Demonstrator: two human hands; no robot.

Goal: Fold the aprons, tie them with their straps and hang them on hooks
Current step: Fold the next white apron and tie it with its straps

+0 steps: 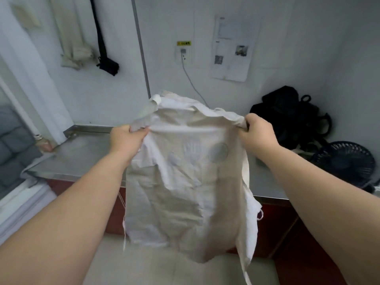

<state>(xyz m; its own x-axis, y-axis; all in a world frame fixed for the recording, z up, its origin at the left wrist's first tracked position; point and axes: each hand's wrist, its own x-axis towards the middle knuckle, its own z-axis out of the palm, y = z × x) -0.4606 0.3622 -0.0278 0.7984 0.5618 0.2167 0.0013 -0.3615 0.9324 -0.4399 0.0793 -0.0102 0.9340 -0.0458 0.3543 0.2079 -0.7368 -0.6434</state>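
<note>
A cream-white apron [185, 192] hangs in the air in front of me, spread between both hands above the edge of the steel counter [82, 153]. My left hand [126, 137] grips its upper left edge. My right hand [256, 132] grips its upper right edge. A faint printed design shows through the cloth near the top. One thin strap [245, 262] dangles from the right side toward the floor. On the wall at upper left hang a cream apron bundle [75, 48] and a black one [106, 58]; their hooks are out of view.
A pile of black aprons or bags [287, 118] lies on the counter at right, next to a dark small fan [347, 163]. A wall socket with a white cable [192, 79] and a paper notice [232, 48] are behind the apron. Red cabinet fronts stand below the counter.
</note>
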